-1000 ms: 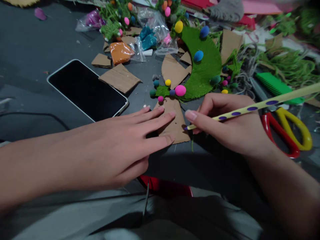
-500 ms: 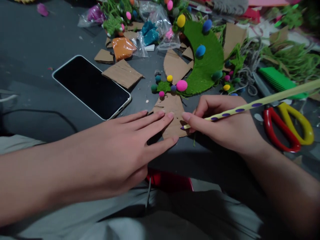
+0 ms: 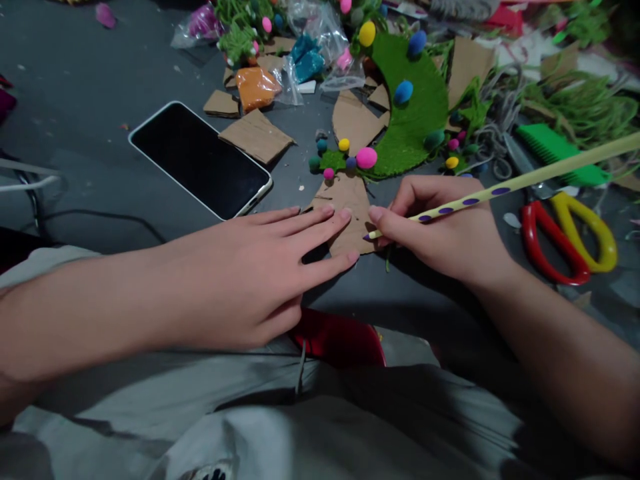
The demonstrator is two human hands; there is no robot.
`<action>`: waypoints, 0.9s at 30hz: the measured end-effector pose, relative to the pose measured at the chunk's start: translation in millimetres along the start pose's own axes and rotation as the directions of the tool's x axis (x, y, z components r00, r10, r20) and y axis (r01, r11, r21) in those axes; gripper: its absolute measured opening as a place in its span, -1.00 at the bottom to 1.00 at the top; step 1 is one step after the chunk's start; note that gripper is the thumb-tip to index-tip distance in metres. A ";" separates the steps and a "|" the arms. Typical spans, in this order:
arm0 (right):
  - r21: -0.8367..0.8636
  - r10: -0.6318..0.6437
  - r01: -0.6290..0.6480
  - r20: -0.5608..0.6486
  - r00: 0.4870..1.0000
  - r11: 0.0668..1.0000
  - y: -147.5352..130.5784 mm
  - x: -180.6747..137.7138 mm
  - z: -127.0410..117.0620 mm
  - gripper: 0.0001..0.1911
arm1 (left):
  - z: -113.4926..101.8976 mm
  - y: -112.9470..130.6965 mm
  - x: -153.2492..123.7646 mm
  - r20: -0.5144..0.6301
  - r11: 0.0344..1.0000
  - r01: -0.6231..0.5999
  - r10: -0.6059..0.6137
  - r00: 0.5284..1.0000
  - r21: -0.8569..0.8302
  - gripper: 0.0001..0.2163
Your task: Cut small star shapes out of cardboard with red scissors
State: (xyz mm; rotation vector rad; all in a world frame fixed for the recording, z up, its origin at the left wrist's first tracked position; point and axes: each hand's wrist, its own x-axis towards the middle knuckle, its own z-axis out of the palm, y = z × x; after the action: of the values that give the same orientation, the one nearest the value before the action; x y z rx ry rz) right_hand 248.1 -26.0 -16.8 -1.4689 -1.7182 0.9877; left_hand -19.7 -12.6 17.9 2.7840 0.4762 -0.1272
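Observation:
My left hand (image 3: pixel 260 273) lies flat with fingers stretched out, pressing down a small brown cardboard piece (image 3: pixel 347 200) on the dark surface. My right hand (image 3: pixel 445 230) is closed around a pale yellow pencil with purple dots (image 3: pixel 505 185); its tip rests at the cardboard's right edge, close to my left fingertips. Just beyond the cardboard lies a green crescent-shaped craft piece (image 3: pixel 413 120) studded with coloured balls.
A black phone (image 3: pixel 200 160) lies screen up to the left. Red and yellow scissors (image 3: pixel 570 237) sit to the right, with a green comb (image 3: pixel 555 150) behind them. Cardboard scraps (image 3: pixel 256 137), plastic bags of coloured material (image 3: pixel 280 77) and green fibres (image 3: pixel 580 113) crowd the far side.
Both hands hold the same pose on the cardboard. The view has shifted, so everything sits slightly higher and further right in the picture.

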 end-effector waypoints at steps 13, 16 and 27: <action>-0.020 -0.039 0.039 0.024 0.999 0.999 0.7 1.9 -1.5 -0.65 | 7.1 -3.3 -1.0 0.013 0.999 -0.018 0.017 1.000 0.028 -0.27; 0.014 -0.018 0.018 0.021 1.000 1.000 1.1 1.6 -2.0 -0.65 | 8.5 -4.2 -0.6 0.012 0.999 -0.024 0.024 1.000 0.042 -0.25; -0.037 -0.054 0.056 0.052 0.997 0.998 1.6 2.2 -2.8 -0.65 | 6.6 -3.5 -0.2 0.021 0.996 -0.040 0.038 0.999 0.083 -0.25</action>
State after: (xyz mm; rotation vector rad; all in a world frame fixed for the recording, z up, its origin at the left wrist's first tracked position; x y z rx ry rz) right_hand 250.9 -23.4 -16.8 -1.4237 -1.8142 0.9756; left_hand -21.3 -11.6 10.6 2.8686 0.4207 -0.1685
